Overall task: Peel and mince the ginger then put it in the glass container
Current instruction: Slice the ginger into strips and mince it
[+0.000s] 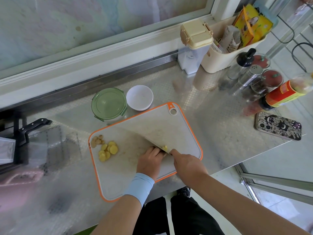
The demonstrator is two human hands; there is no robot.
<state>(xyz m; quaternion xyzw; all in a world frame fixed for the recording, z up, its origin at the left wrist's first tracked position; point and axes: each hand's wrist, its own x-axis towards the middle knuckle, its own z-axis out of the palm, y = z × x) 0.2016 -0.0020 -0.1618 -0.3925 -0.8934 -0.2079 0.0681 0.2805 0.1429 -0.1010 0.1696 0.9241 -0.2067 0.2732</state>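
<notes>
Steel counter (211, 116), frosted window (84, 22) behind, soft daylight, pale floor (279, 212)

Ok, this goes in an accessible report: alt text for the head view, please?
A person cuts ginger on an orange-rimmed board, the right hand gripping a cleaver and the left hand holding the ginger at the blade. Cut slices and scraps lie at the board's left; a green-lidded container and a white bowl stand behind it.

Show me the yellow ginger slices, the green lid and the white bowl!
ginger slices (108, 150): head view, on the middle of the yellow pile.
green lid (109, 103): head view, on the centre of the lid's round top.
white bowl (135, 96): head view, on the bare inside of the bowl.
</notes>
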